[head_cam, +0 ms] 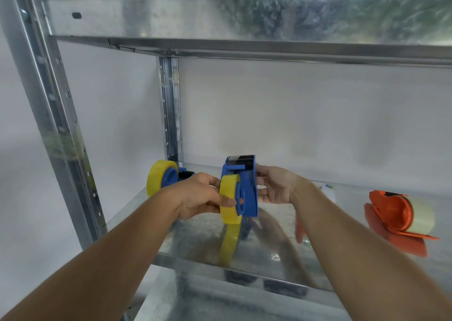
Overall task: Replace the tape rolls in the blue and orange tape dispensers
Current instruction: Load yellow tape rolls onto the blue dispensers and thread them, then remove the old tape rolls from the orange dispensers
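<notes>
Above the shelf (195,235), our left hand (199,196) grips the yellow tape roll (228,198) while our right hand (275,187) holds the blue dispenser (247,179), seemingly light, stiff plastic best held by its sides.

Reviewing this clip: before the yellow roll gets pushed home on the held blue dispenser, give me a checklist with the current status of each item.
1. Left hand grips the yellow roll: ok.
2. Right hand steadies the blue dispenser: ok.
3. Roll lined up with the blue hub: ok, it sits around it.
4. Roll fully seated: cannot tell.
5. Tape end threaded to the cutter: cannot tell.
6. Orange dispenser out of the way, lying on the shelf to the right: ok.
</notes>
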